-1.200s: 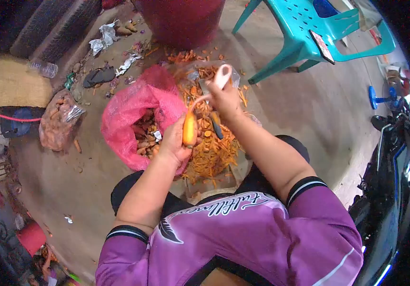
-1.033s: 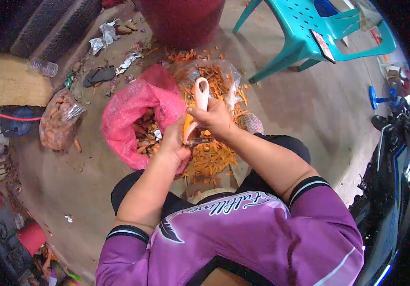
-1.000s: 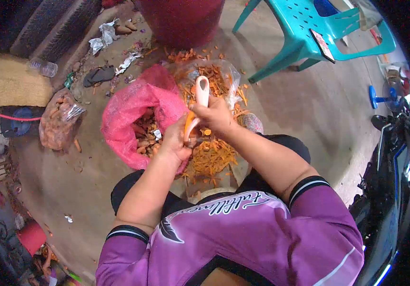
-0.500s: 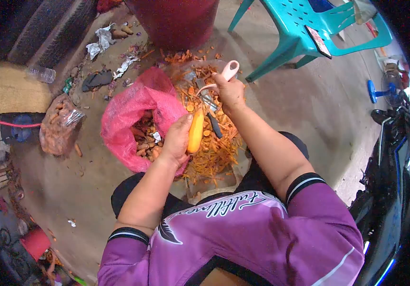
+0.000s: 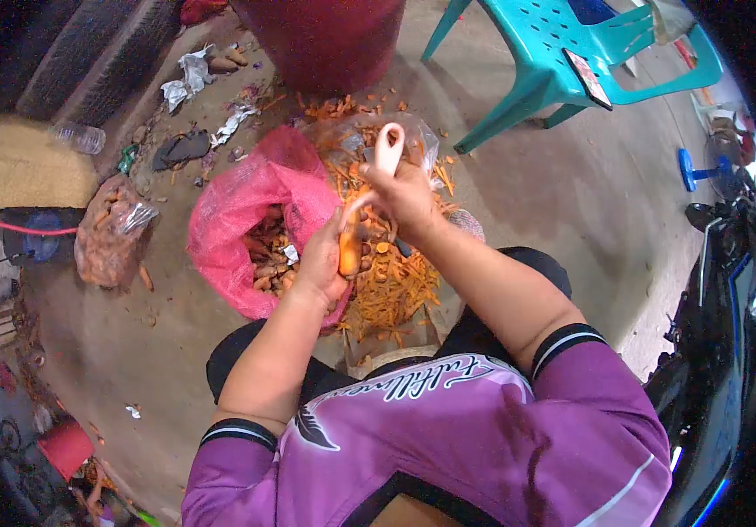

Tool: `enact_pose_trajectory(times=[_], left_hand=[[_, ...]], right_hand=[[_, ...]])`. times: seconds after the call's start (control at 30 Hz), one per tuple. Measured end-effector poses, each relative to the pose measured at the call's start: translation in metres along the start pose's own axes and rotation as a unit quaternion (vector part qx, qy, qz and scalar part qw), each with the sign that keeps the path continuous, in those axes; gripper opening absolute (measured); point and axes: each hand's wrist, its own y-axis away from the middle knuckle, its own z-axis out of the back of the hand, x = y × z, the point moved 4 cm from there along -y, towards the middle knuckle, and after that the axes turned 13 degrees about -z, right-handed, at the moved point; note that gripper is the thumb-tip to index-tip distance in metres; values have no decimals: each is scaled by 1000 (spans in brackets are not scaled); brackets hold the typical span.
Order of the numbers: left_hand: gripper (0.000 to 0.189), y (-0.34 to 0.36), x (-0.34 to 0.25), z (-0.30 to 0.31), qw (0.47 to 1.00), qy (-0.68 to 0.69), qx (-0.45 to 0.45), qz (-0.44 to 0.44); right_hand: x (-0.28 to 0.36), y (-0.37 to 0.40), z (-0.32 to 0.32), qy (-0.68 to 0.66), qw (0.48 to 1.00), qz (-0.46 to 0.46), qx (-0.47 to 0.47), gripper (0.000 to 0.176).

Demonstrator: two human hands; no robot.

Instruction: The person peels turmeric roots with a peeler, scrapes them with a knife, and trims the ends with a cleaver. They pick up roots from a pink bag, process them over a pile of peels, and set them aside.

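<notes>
My left hand [image 5: 321, 259] is closed round a peeled yellow-orange root vegetable [image 5: 350, 255], holding it over a heap of peelings. In my right hand [image 5: 408, 195] is a peeler [image 5: 388, 147] with a pale pink handle and a loop end; its blurred head lies across the upper part of the root. Beneath both hands spread orange strips and cut pieces [image 5: 400, 285] on clear plastic. A dark knife handle [image 5: 405, 249] shows just below my right hand, mostly hidden. Left of the hands, a pink mesh sack [image 5: 228, 237] gapes, with brown unpeeled roots [image 5: 265, 263] inside.
A dark red tub [image 5: 325, 44] stands beyond the peelings. At the upper right is a teal plastic chair [image 5: 527, 53] with a phone [image 5: 587, 77] on it. A clear bag of roots [image 5: 112, 233] lies on the left; a black motorcycle [image 5: 712, 351] is at the right.
My right hand has brought the peeler down and left onto the root. The root now sits more upright in my left hand, and the knife handle has become mostly covered.
</notes>
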Motion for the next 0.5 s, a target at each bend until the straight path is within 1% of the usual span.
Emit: enact_pose_trajectory(times=[0.03, 0.07, 0.1, 0.13, 0.17, 0.23, 0.27, 0.3, 0.37, 0.4, 0.47, 0.5], left_hand=[[32, 0, 0, 0, 999, 36, 13, 24], [33, -3, 7, 8, 997, 64, -41, 19], [34, -4, 9, 9, 997, 66, -33, 25], [34, -5, 10, 9, 997, 69, -26, 31], [35, -5, 12, 9, 997, 71, -18, 37], [34, -9, 17, 12, 996, 84, -22, 21], [33, -11, 18, 13, 996, 90, -23, 12], [33, -10, 17, 10, 996, 84, -7, 22], [32, -5, 9, 2, 996, 70, 22, 43], [32, -5, 10, 3, 998, 53, 12, 44], [33, -3, 12, 4, 999, 21, -10, 47], [33, -4, 13, 3, 999, 16, -23, 32]], right_hand=[[-2, 10, -8, 3, 1000, -2, 28, 28], [-5, 18, -14, 2, 998, 7, 60, 28], [-6, 24, -19, 1, 996, 16, 92, 28], [0, 31, -22, 8, 996, 18, 91, 23], [-2, 20, -17, 11, 998, 22, 66, 23], [6, 2, -9, 17, 999, 26, 15, 23], [8, 1, 0, 0, 1000, 3, -5, 22], [2, -18, 6, 5, 999, 31, -44, 22], [9, -23, 16, -35, 992, 68, -99, 22], [12, -26, 19, -87, 987, 76, -113, 22], [8, -23, 17, -50, 994, 22, -93, 22], [8, -17, 13, -31, 996, -5, -82, 22]])
